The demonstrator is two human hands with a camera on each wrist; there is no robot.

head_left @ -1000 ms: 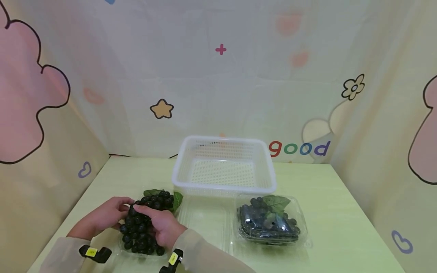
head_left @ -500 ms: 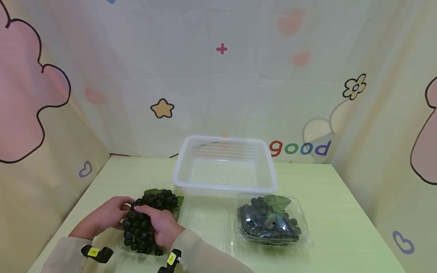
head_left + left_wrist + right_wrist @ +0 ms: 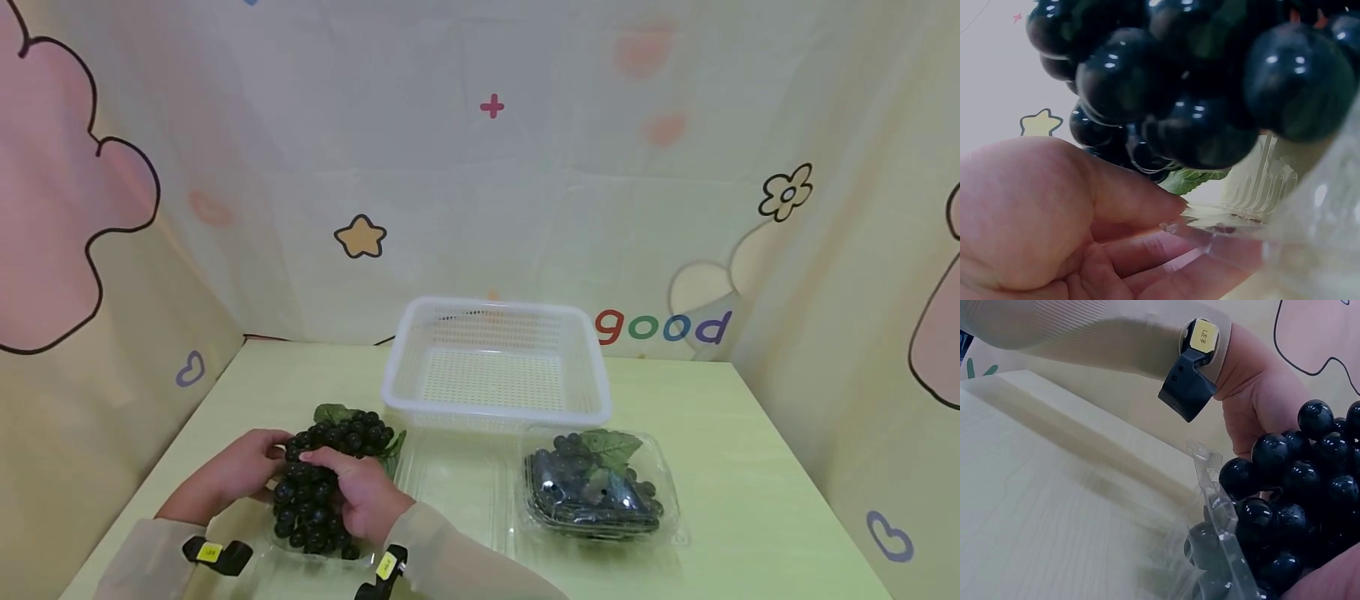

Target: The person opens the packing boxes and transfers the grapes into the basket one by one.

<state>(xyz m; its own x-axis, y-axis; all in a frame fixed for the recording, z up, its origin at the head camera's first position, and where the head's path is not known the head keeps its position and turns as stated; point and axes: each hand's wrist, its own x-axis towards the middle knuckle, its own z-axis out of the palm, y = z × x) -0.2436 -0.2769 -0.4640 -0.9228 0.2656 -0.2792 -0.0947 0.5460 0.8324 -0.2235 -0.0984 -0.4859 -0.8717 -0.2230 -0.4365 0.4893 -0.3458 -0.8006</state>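
Observation:
A bunch of dark grapes [image 3: 311, 500] with green leaves sits in the left clear plastic clamshell box [image 3: 1225, 531], partly above its rim. My right hand [image 3: 367, 496] grips the bunch from the right, thumb on top; its other fingers are hidden. On the bunch's left side is my left hand [image 3: 243, 471]. In the left wrist view, that hand's thumb and fingers [image 3: 1141, 200] pinch the rim of the clear box below the grapes. The box's opened lid [image 3: 453, 492] lies flat on the table to its right.
A white perforated basket [image 3: 495, 414] stands at the back middle. To the right is a closed clear clamshell box [image 3: 596, 500] with dark grapes and a leaf inside. Printed curtains [image 3: 487, 208] enclose the pale table [image 3: 750, 500] at the back and sides.
The far end of the bunch has risen a little, and its leaves have shifted upward. Both hands stay almost in place. The whole head view has drifted slightly.

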